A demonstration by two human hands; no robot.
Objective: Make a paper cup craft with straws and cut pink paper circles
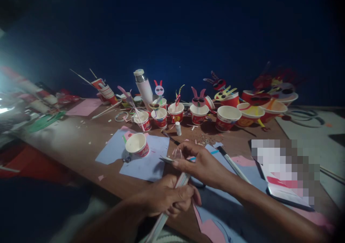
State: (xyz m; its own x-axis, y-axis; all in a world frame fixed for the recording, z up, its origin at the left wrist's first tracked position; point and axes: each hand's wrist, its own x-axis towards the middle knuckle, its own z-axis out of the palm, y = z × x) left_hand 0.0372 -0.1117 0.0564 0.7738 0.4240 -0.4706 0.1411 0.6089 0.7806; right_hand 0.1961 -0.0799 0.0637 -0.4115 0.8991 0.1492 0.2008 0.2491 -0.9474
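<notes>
My left hand (167, 197) is closed round a pale straw-like stick (172, 196) that slants from the bottom edge up toward the middle. My right hand (199, 162) pinches the stick's upper end, where a small flat piece of grey paper (166, 159) sticks out to the left. Both hands hover over the near edge of a brown table (81, 142), above sheets of light blue paper (147, 164). A red and white paper cup (137, 145) stands on that paper just left of my hands.
Several red paper cups with rabbit-like paper faces and ears (198, 110) line the back of the table. A white bottle (144, 86), a small glue tube (178, 128), pink paper sheets (84, 107), a pen (233, 165) and a notebook (285, 191) lie around. Paper scraps are scattered.
</notes>
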